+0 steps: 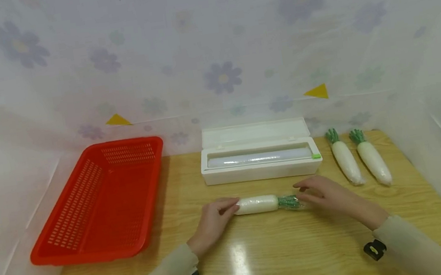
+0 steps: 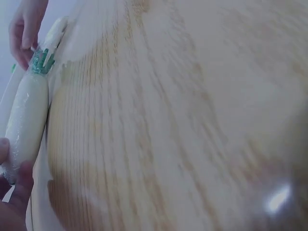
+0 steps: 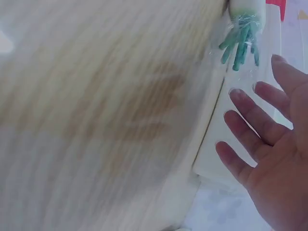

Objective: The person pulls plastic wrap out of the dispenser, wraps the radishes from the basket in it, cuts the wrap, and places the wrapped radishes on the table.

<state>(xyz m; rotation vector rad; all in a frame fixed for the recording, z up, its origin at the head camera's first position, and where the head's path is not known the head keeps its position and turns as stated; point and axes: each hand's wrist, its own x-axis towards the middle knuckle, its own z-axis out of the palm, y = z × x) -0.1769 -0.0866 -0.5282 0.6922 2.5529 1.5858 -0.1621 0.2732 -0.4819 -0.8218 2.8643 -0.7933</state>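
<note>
A white radish with short green stalks, wrapped in clear film, lies crosswise in front of me. My left hand holds its left tip between thumb and fingers; in the left wrist view the thumb and fingers sit on either side of that end. Beside the green stalks at the other end is my right hand, its fingers spread and bare in the right wrist view, close to the loose film. Behind the radish stands a white cling film box, lid raised, with a roll of film inside.
To the left sits a red plastic basket with slotted sides. Two more film-wrapped radishes, one next to the box and another further right, lie on the wooden table. Flowered white sheeting encloses the back and sides.
</note>
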